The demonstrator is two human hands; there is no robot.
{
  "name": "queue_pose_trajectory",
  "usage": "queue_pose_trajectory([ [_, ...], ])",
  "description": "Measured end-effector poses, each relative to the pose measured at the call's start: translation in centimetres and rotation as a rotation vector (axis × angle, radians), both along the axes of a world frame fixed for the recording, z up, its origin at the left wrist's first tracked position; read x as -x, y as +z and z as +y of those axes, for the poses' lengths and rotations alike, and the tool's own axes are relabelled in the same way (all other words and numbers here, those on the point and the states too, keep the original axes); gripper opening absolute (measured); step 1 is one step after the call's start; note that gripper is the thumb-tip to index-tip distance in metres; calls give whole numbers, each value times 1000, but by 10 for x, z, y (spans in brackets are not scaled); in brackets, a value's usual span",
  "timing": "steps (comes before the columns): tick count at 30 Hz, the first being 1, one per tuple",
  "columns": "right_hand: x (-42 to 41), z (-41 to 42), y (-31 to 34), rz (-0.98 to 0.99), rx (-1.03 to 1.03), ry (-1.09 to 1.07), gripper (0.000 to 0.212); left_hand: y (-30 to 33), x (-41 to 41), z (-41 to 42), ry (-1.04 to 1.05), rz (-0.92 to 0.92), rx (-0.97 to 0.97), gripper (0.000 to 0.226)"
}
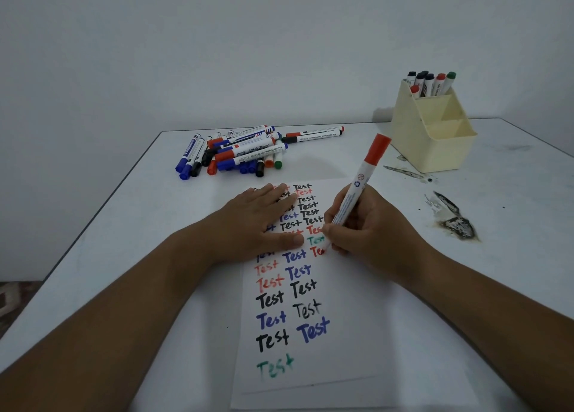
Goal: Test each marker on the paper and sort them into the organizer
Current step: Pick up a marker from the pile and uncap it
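Cream plastic organizer (435,144) sits far right on the white table (124,240), its back compartment holding capped markers (430,83), black, red and green; the front compartments show nothing inside. Right hand (369,228) grips a red marker (360,184), tip down on the paper (357,318) mid-word. Left hand (261,222) lies flat, fingers straight, pressing the sheet. A marker pile (236,153) waits beyond the hands.

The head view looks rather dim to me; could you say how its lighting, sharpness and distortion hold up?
Head view: dim, even light with soft shadows and no glare; the paper and red marker are sharp; wide-angle distortion splays the table edges.
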State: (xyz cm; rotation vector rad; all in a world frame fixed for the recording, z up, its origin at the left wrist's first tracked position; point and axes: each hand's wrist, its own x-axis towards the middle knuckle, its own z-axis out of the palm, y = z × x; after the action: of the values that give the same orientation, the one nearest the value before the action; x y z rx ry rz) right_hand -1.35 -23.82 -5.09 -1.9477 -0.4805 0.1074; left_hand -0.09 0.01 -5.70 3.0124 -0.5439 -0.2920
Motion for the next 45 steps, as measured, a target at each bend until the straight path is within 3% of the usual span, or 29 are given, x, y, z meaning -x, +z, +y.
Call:
queue_pose_trajectory([
  [27, -1, 0, 1, 30, -35, -57, 22, 2, 1, 0, 3, 14, 12, 92],
  [35, 0, 1, 0, -39, 0, -54, 21, 4, 3, -1, 12, 16, 29, 94],
  [39, -4, -3, -4, -220, -17, -115, 18, 5, 9, -2, 82, 3, 210, 104],
  [41, -10, -9, -6, -437, 124, -155, 14, 7, 11, -3, 144, -63, 397, 115],
  [45, -23, -16, -7, -767, 453, -217, 33, 15, 14, -6, 168, -280, 617, 116],
])
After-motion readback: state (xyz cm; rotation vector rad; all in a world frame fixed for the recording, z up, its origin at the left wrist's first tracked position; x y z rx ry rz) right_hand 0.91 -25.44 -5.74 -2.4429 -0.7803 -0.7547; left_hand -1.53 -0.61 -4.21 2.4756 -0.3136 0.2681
